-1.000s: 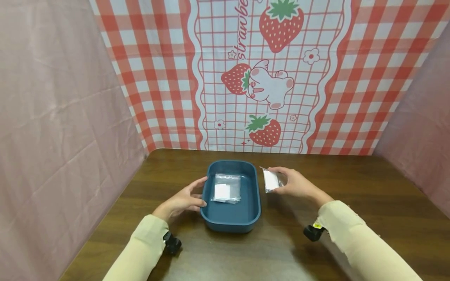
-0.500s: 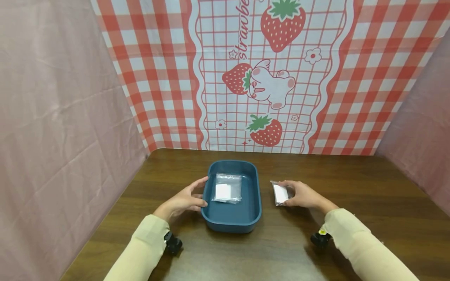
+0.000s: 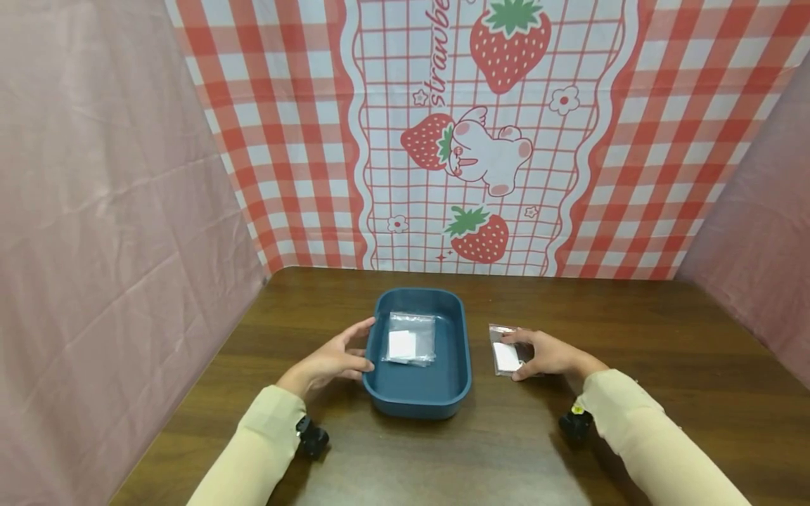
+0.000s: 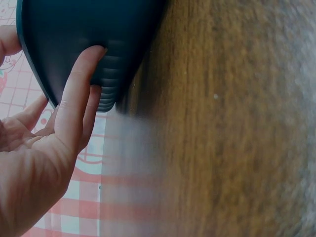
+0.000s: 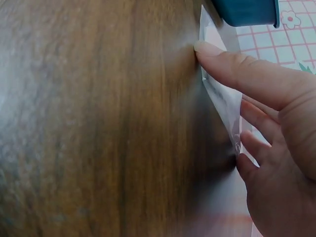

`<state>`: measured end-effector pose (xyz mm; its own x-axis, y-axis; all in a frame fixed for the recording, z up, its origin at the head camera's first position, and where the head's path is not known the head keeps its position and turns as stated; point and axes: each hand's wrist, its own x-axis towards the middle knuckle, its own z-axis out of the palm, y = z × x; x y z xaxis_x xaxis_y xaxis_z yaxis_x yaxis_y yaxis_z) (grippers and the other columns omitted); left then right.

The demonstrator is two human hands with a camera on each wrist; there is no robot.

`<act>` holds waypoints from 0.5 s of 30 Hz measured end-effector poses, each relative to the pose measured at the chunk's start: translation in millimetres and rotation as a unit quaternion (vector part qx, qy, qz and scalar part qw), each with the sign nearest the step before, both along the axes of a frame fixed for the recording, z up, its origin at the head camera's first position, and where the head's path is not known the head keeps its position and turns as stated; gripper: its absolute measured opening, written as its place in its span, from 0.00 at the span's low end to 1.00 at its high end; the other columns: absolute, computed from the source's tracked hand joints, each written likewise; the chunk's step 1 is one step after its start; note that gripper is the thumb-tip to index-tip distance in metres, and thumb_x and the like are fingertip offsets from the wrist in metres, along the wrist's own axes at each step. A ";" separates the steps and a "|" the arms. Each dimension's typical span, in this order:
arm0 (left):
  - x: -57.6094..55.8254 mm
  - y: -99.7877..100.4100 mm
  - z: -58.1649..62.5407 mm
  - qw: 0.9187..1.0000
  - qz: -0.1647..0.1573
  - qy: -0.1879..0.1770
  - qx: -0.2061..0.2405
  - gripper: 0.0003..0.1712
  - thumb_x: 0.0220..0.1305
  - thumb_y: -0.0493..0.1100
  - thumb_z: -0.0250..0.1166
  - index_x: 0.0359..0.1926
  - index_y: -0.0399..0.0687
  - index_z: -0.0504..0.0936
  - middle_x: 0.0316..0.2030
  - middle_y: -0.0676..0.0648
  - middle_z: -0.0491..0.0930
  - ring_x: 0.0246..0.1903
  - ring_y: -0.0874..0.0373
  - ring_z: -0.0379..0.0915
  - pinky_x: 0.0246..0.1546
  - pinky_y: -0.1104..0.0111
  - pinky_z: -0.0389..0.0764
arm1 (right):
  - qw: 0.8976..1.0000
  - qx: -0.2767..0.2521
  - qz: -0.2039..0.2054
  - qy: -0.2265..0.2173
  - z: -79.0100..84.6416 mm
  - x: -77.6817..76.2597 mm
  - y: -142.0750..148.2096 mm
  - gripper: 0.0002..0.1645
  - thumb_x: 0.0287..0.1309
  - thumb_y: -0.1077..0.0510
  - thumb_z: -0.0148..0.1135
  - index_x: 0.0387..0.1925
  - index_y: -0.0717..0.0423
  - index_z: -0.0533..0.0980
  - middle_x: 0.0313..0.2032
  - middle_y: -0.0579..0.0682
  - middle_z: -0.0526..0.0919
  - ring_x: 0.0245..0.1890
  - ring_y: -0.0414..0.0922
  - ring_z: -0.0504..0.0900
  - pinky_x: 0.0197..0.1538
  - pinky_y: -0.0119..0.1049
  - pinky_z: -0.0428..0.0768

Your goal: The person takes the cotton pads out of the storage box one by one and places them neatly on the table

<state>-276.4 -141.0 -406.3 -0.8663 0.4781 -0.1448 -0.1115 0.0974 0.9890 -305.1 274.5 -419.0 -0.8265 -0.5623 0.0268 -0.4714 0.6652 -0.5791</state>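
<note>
A blue rectangular box (image 3: 418, 390) stands on the table, holding clear plastic bags (image 3: 411, 339) with white pieces in them. My left hand (image 3: 329, 362) touches the left side of the box; in the left wrist view its extended fingers (image 4: 74, 98) lie against the dark outer wall. To the right of the box, my right hand (image 3: 544, 353) holds another clear plastic bag (image 3: 506, 356) with a white piece in it, low at the table top. The right wrist view has the thumb on one edge of this bag (image 5: 222, 94) and fingers at its other side.
The brown wooden table (image 3: 443, 464) runs up to a red and white checked cloth (image 3: 304, 176) with strawberry prints. Pink cloths (image 3: 126, 211) hang at both sides. A small black camera (image 3: 312, 437) is at the left wrist.
My right hand has moved the bag rightward and down, away from the box to the table top, where it lies flatter. My left hand and the box stay in place.
</note>
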 end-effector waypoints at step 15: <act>0.0 0.4 -0.2 1.000 0.001 0.001 0.003 0.50 0.52 0.25 0.63 0.72 0.49 0.49 0.67 0.37 0.51 0.56 0.38 0.64 0.37 0.59 0.80 | 1.000 0.015 -0.009 0.011 3.5 2.7 2.6 0.46 0.36 0.48 0.77 0.57 0.65 0.70 0.54 0.66 0.72 0.44 0.53 0.71 0.46 0.46 0.70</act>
<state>-276.4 -140.6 -406.6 -0.8677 0.4772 -0.1394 -0.1092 0.0906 0.9899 -302.4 277.0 -415.5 -0.8361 -0.5479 0.0275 -0.4710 0.6911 -0.5483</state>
